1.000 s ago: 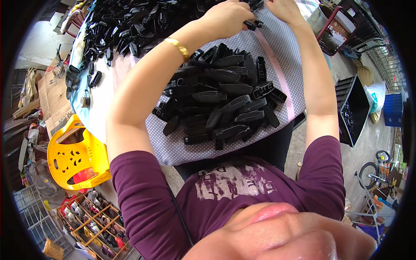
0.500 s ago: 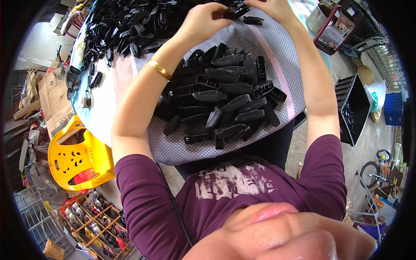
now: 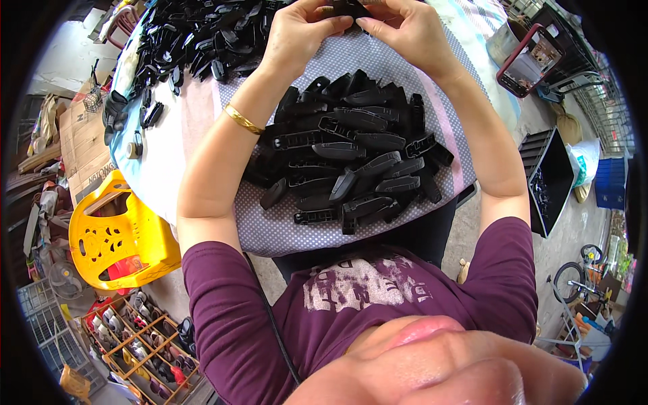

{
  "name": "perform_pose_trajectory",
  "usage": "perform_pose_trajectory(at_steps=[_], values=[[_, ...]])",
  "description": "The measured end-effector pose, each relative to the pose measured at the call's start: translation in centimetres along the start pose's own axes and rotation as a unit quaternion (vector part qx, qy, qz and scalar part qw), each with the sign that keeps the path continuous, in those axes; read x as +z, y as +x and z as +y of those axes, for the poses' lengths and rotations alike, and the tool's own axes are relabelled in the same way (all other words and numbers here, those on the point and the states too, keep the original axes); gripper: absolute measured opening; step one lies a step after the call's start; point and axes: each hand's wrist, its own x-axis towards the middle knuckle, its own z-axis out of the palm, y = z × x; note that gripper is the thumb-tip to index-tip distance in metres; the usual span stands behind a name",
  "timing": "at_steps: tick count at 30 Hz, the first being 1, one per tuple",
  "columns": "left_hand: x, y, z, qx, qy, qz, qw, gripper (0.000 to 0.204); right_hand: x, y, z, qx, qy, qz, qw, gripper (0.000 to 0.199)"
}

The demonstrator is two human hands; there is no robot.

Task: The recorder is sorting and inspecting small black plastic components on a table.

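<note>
At the upper edge of the head view, both my hands meet over the far part of the table. My left hand (image 3: 300,34) is closed, thumb and fingers pinching one side of a black plastic part (image 3: 347,8). From the other side my right hand (image 3: 413,37) grips the same part; its far end is cut off by the picture's edge. A pile of long, curved black plastic pieces (image 3: 368,140) lies between my forearms, on a grey dotted tablecloth (image 3: 270,233). To the left of my left hand spreads a larger heap of smaller black parts (image 3: 216,30).
A yellow plastic chair (image 3: 152,236) stands left of the table. A few loose black parts and a small round object (image 3: 135,145) lie by the left edge. On the right are a black crate (image 3: 550,179) and a dark red-framed item (image 3: 530,61). A shoe rack (image 3: 142,344) stands lower left.
My right hand has come down and left, and both hands now meet on one part. The loose black piece beneath my right hand no longer shows. The whole view has shifted slightly.
</note>
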Motion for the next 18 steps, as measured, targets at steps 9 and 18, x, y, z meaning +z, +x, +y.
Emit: perform_pose_trajectory(at_steps=[9,18], values=[[1.3,-0.4,1.0,0.003,-0.033,0.044,0.998,0.028,1.7,-0.5,0.1,-0.053,-0.128,0.065,0.988,0.022],[-0.1,0.3,0.6,0.186,-0.179,-0.199,0.945,0.023,1.5,-0.7,1.0,0.075,-0.026,-0.034,0.996,0.021]])
